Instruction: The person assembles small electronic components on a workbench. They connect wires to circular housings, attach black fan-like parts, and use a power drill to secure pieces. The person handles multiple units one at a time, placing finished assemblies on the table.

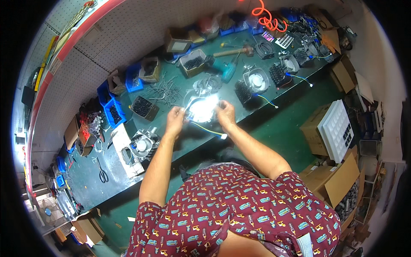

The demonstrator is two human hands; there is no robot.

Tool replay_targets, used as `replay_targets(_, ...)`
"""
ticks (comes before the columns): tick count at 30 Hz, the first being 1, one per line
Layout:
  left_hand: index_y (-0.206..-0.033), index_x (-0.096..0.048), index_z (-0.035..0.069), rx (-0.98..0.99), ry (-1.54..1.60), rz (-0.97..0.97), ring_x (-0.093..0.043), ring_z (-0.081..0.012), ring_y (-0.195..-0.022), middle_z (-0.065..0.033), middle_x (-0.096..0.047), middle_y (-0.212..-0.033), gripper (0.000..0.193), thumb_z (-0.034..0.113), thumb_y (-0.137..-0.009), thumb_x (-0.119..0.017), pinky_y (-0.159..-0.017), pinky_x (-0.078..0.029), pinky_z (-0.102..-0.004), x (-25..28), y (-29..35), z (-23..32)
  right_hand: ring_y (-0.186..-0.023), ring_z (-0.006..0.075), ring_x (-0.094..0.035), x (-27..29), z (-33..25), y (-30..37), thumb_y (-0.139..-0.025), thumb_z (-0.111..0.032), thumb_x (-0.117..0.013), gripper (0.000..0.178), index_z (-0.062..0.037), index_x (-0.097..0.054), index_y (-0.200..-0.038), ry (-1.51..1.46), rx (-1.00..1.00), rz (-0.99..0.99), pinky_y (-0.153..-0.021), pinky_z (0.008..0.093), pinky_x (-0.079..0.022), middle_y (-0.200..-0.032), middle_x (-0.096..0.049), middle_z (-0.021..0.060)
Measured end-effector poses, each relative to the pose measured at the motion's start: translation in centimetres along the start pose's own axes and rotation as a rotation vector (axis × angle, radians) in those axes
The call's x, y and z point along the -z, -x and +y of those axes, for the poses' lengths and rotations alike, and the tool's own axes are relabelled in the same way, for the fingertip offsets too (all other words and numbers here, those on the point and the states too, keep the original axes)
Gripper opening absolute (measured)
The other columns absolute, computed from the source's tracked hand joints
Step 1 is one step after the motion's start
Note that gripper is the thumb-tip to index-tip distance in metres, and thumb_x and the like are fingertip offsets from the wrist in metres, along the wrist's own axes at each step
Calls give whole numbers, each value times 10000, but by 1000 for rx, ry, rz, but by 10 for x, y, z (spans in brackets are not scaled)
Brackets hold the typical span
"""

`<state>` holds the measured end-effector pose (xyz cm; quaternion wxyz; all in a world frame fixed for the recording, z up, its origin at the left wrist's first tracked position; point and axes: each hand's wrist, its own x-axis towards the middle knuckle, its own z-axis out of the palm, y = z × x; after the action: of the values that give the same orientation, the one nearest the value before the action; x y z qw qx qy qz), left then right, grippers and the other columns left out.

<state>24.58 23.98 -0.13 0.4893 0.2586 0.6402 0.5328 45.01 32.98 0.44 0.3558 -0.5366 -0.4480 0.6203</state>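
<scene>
Above the bench edge, a fan unit (200, 110) with a dark round frame is held between my two hands; strong white glare washes out its middle. My left hand (174, 121) is closed on its left side, fingers partly hidden. My right hand (225, 115) pinches the right side, next to the brightest glare. From the unit's lower edge hangs a thin yellow and blue cable ending in a white connector (223, 136). Just beyond it lies a grey metal frame (207, 84). Another fan unit (144, 145) with a white hub sits left of my left forearm.
Further fan units (257, 80) with black finned blocks line the right. Behind lie a teal power drill (227, 70), a hammer (233, 52) and boxes of screws (193, 62). Blue bins (114, 112) and scissors (102, 174) are left. Cartons (317, 132) stand on the floor, right.
</scene>
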Motion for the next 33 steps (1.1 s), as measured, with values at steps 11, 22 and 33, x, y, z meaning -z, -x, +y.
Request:
replay_targets(11, -989, -592, 48, 52, 280, 192, -575, -77, -656, -16, -621, -815, 135, 171, -1004, -644, -598, -573, -243, -35, 51, -17, -878, 138, -635, 40, -9, 12, -792, -34, -745, 666, 27, -491, -1405, -10, 94, -200, -708, 280, -551, -996, -659, 82)
replay_targets(22, -972, -599, 9, 78, 165, 222, -571, -76, -638, -24, -620, -795, 159, 153, -982, -665, -553, -558, -236, -40, 58, -12, -836, 147, -663, 32, -3, 29, -761, -6, -741, 606, 9, -552, -1337, 225, 339, -216, -721, 296, -567, -918, -691, 88)
replay_targets(33, -959, -595, 5, 41, 27, 292, -594, -85, -615, -32, -630, -767, 194, 160, -951, -710, -528, -555, -240, -41, 53, -15, -844, 178, -679, 33, -1, 27, -766, -27, -745, 606, 6, -547, -1338, 249, 370, -207, -745, 316, -560, -904, -701, 95)
